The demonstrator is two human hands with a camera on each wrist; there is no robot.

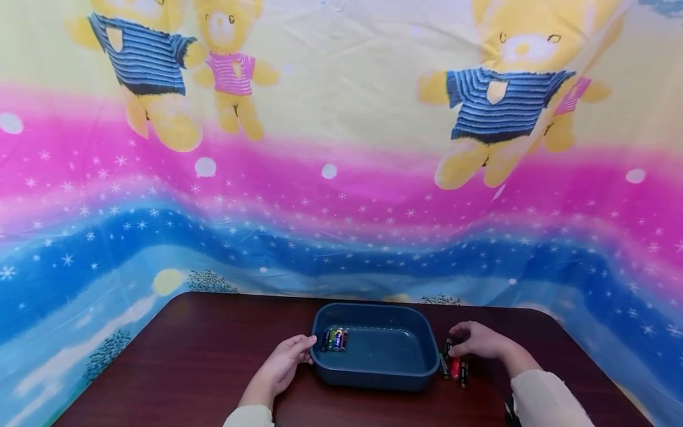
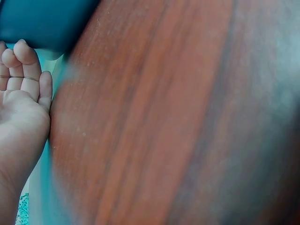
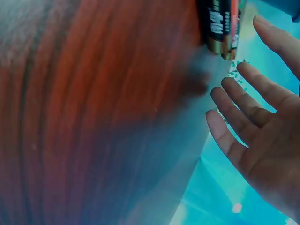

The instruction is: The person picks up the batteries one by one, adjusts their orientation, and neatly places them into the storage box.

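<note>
At the bottom edge of the head view, a pale left sleeve (image 1: 249,417) and a pale right sleeve (image 1: 549,398) cover the forearms. The work surface is a table (image 1: 213,350), dark reddish brown; both wrist views show streaked wood grain on it, partly blurred. Its near edge lies outside the frame.

The left hand (image 1: 283,363), lower centre, grasps the left wall of the bin (image 1: 373,381), thumb at the rim and fingers curled below. The right hand (image 1: 482,343), lower right, is released: the right wrist view shows its fingers extended and spread, with nothing grasped.

The bin is blue-grey, rectangular with rounded corners, and stands on the table at lower centre. A row of batteries (image 1: 336,340) lies inside it, against the left end. Loose batteries (image 1: 455,368), one red and others dark, lie on the table just beside the bin's right wall, below the right hand.

The table's far edge runs across the lower frame and ends in rounded corners. Behind it hangs a creased printed cloth (image 1: 341,204). From bottom to top, it carries small trees (image 1: 211,281), blue and magenta bands with white snowflakes, and a cream field. Printed bears (image 1: 144,59) in striped shirts occupy the upper left and upper right.
</note>
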